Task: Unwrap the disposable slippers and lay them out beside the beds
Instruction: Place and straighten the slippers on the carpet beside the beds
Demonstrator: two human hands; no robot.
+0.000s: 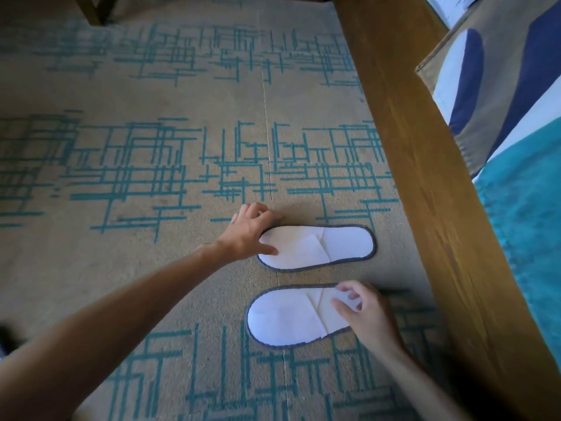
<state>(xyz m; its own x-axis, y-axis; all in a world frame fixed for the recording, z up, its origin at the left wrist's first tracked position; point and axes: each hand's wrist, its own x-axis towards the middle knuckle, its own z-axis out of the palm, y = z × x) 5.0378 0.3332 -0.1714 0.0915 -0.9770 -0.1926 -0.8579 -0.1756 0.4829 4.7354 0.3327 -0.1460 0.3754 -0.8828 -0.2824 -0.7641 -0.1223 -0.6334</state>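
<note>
Two flat white slippers with grey edging lie side by side on the carpet, toes pointing toward the bed frame. My left hand (250,230) holds the heel end of the far slipper (318,246), thumb on its sole and fingers curled over its far edge. My right hand (362,314) pinches the toe strap of the near slipper (288,316) between thumb and fingers. No wrapper is in sight.
A wooden bed frame (425,177) runs diagonally down the right side, with teal and striped bedding (528,208) above it. The beige carpet (151,177) with teal line pattern fills the rest. A wooden furniture leg (94,10) stands at the top left.
</note>
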